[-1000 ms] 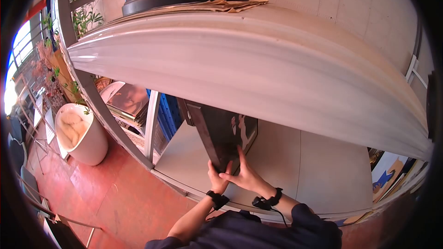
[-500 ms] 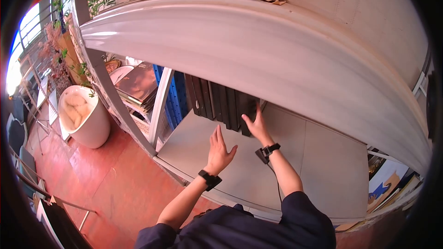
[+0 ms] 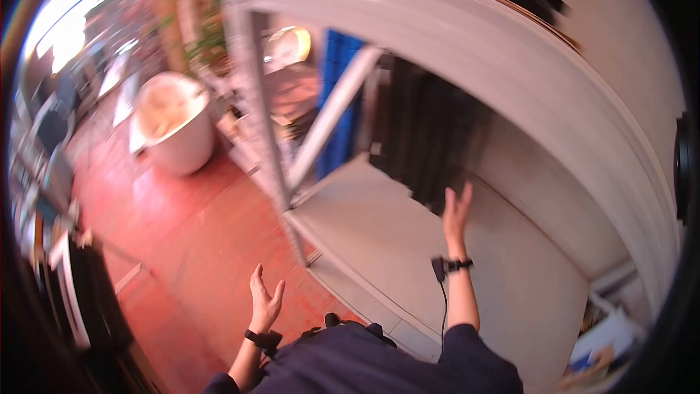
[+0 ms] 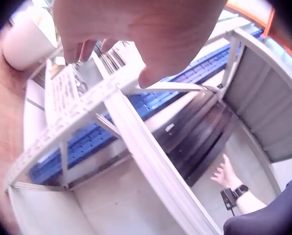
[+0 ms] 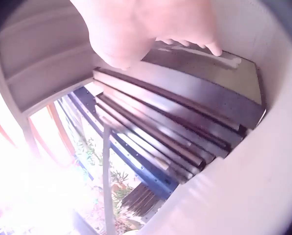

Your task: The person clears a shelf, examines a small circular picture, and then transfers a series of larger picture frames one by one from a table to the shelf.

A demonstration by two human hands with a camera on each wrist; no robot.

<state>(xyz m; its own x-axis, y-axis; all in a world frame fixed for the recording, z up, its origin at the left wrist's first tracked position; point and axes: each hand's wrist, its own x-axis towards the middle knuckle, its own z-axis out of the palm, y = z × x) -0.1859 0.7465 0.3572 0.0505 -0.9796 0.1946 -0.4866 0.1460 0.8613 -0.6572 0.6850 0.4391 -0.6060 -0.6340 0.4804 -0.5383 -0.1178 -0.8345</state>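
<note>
A row of dark, flat framed panels (image 3: pixel 419 135) stands on edge on the lower shelf (image 3: pixel 379 237), blurred in the head view. My right hand (image 3: pixel 456 219) is raised beside the nearest panel, its fingers extended and holding nothing. In the right wrist view that hand (image 5: pixel 146 27) overlaps the broad face of the outermost panel (image 5: pixel 224 81), which bears a pale patch. Away to the left, beyond the shelf's front edge, my left hand (image 3: pixel 265 305) hangs over the red floor with fingers spread and nothing in it. A black strap circles each wrist.
A thick white upper beam (image 3: pixel 467 51) crosses above the lower shelf. Slanting white posts (image 3: pixel 337 113) and a blue perforated rail (image 3: pixel 339 87) bound its left end. On the red floor (image 3: pixel 197 226) stands a white tub chair (image 3: pixel 182 147). More panels (image 3: pixel 87 299) lean at lower left.
Both hands have come off the panel they gripped, which now stands in the row. The left hand has swung out left over the floor; the head view has turned left.
</note>
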